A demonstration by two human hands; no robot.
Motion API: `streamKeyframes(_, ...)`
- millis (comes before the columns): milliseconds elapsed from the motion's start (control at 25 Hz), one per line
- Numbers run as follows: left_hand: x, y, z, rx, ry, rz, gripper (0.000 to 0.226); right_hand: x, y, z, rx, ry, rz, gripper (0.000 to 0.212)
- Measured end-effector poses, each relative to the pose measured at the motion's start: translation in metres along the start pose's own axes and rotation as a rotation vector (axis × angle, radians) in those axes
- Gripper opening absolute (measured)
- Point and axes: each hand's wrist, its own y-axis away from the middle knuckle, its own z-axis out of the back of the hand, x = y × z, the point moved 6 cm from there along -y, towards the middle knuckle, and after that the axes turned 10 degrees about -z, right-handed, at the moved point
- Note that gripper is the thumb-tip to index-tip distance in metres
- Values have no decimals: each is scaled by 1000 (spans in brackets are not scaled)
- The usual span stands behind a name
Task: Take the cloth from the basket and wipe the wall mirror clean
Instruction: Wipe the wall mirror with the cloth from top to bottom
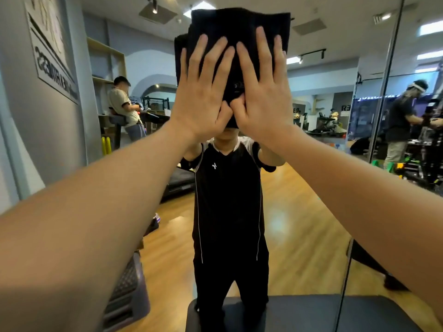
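Folded black cloth point(239, 32) lies at twelve o'clock on the glass wall mirror point(311, 188), pinned by flat, spread left hand point(203, 92) and right hand point(261, 92); wiping underway, next likely a downward sweep

mirrored wall sign point(51, 58), lettering unreadable

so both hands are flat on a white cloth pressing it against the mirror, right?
Not quite: the cloth is black, not white. The head view shows the left hand and the right hand spread flat on it side by side, pressing it against the wall mirror, as you said.
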Motion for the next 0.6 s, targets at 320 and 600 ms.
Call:
streamKeyframes(320, -126, 120, -50, 96, 45, 53, 84, -37, 168, -4, 157, -54, 39, 71)
streamKeyframes(600, -247, 87, -99, 186, 79, 50, 88, -142, 219, 32, 243, 77, 11, 72)
